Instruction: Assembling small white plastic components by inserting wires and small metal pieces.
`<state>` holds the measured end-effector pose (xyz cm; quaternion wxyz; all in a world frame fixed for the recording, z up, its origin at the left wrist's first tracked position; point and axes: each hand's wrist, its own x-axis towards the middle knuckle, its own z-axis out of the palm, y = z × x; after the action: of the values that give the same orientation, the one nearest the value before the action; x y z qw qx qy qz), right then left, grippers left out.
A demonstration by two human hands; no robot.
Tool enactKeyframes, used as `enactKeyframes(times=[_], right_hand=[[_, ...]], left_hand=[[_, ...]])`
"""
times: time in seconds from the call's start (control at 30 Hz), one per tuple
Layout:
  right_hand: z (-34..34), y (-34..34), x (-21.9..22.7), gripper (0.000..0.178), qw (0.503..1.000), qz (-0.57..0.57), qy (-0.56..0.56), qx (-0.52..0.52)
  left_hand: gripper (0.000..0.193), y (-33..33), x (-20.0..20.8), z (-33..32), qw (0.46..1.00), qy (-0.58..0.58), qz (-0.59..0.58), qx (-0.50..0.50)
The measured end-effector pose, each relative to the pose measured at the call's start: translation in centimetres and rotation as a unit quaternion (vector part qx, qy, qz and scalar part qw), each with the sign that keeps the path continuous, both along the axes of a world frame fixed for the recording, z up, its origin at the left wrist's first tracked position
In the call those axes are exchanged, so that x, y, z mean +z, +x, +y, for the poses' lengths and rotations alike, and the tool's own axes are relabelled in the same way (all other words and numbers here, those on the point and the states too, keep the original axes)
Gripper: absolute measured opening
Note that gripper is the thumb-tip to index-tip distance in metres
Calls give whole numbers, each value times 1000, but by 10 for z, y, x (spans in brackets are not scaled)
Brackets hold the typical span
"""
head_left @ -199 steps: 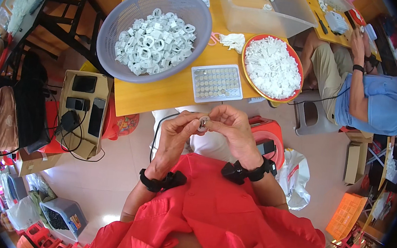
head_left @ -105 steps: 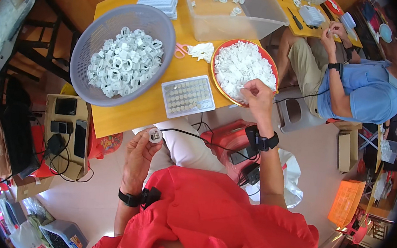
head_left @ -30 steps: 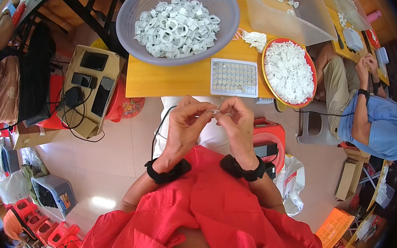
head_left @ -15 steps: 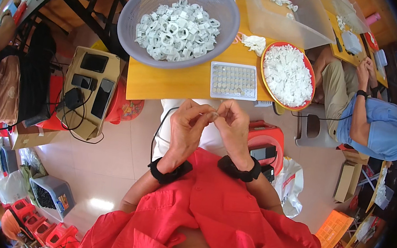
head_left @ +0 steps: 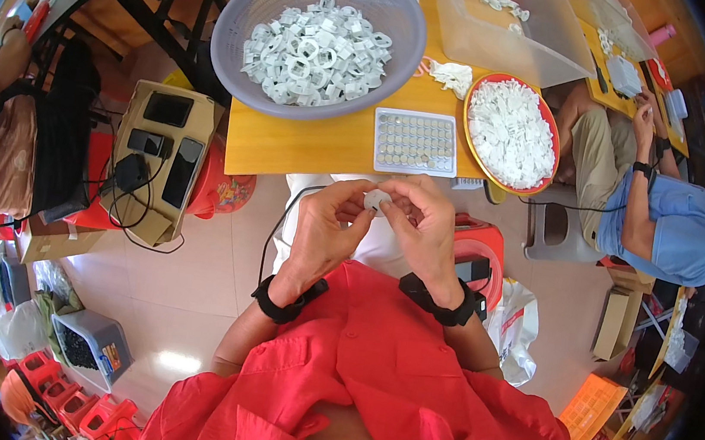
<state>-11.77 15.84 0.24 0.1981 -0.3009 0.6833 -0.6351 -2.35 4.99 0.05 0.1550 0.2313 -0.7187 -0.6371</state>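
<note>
A small white round plastic piece (head_left: 376, 199) is pinched between the fingertips of both my hands, just below the table's front edge. My left hand (head_left: 326, 224) grips its left side and my right hand (head_left: 423, 228) its right side. Right ahead on the table lies a white tray (head_left: 413, 168) with rows of small round silvery parts. A grey-purple plastic basket (head_left: 226, 49) to the left holds a heap of white ring-shaped pieces (head_left: 317, 55). On the right, a red and yellow round tray (head_left: 469, 116) is piled with small white plastic parts (head_left: 512, 132).
A crumpled white cloth (head_left: 451, 77) and a translucent bin (head_left: 519, 52) sit farther back on the yellow table (head_left: 291, 148). A cardboard box with phones (head_left: 161, 159) stands at left, a red stool (head_left: 484, 244) by my right side. Other people sit at left and right.
The white piece has been turned so its round face now shows between my fingers. My hands have shifted slightly, and the co-worker's hands on the right have moved up toward their table.
</note>
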Motion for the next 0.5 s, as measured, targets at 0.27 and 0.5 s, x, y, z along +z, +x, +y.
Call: enactKeyframes(times=[0.27, 0.5], right_hand=[[0, 6, 5, 22, 994, 96, 45, -5], [-1, 10, 0, 25, 988, 150, 33, -34]], left_hand=[[27, 0, 5, 2, 996, -91, 19, -2], [29, -1, -7, 3, 963, -265, 45, 4]])
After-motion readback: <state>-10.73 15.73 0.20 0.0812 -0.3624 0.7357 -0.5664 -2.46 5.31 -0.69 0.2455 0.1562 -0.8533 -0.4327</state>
